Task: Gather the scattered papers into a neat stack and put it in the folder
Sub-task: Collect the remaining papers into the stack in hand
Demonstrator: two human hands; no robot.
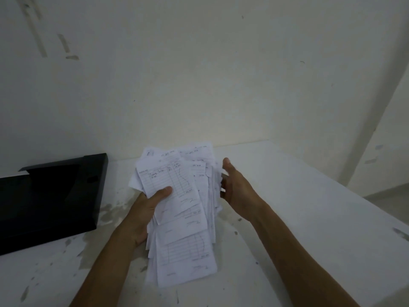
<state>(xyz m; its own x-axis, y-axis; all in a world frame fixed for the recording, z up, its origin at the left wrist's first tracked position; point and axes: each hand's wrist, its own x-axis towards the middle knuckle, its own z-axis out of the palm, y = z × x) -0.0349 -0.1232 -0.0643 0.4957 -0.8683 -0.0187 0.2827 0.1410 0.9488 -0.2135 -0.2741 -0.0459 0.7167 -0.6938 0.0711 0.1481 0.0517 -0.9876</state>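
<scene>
A loose, uneven bundle of white ruled papers (188, 218) with handwriting is held above the table in front of me. My left hand (143, 209) grips the bundle from its left side, thumb pressed on the top sheet. My right hand (236, 189) is against the bundle's right edge, fingers curled around the sheets' ends. The sheets are fanned and overlap unevenly, with the lower ones hanging toward me. A black folder (51, 196) lies on the table at the left, its flap raised.
The white table (298, 218) has grey scuff marks and runs to a back edge against a pale wall (199, 74). Its right edge slants down toward me, with floor beyond it at the far right.
</scene>
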